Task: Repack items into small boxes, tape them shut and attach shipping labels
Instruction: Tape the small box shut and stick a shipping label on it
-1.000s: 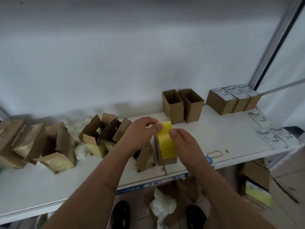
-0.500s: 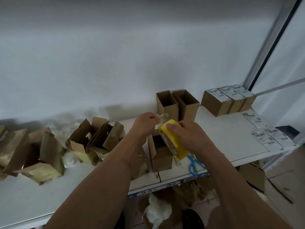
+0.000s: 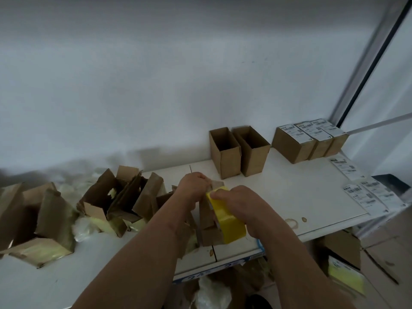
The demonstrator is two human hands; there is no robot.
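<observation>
The fingers of the right hand (image 3: 239, 202) are closed around the yellow tape roll (image 3: 225, 216), which stands on edge against the right side of the small box (image 3: 208, 217), while the left hand (image 3: 194, 186) pinches the box's top at its far end. The box stands upright near the front edge of the table (image 3: 289, 197), directly between both hands, so the tape runs along its tall side. Half a second ago the roll was lifted above the box; now it is lower and pressed on it, and behind wait two open boxes (image 3: 239, 150) and the labelled boxes (image 3: 310, 141).
</observation>
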